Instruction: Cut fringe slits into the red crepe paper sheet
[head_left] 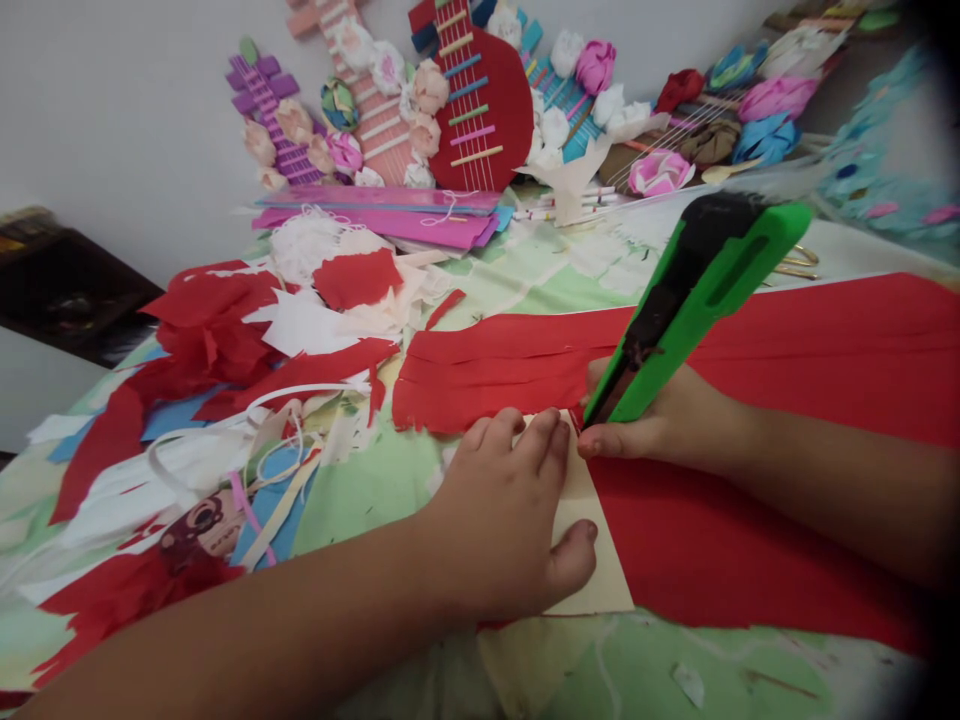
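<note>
My right hand (660, 420) is closed around a green and black box cutter (675, 300), its tip pointing down at the edge of a cream card (592, 550). Under that card lies a large sheet of red paper (712, 540), which spreads out to the right. My left hand (510, 510) lies flat on the card, fingers stretched forward and thumb to the side. Its fingertips are close to the cutter's tip. The blade itself is hidden. Beyond my fingers, a folded strip of the red paper (480, 365) extends to the left.
Red scraps (217, 310), white strings (300, 240) and blue paper (281, 500) clutter the left side. Decorated paper instruments, including a red one (487, 110), lean on the wall behind stacked purple sheets (390, 220). Scissors handles (799, 262) show at the right.
</note>
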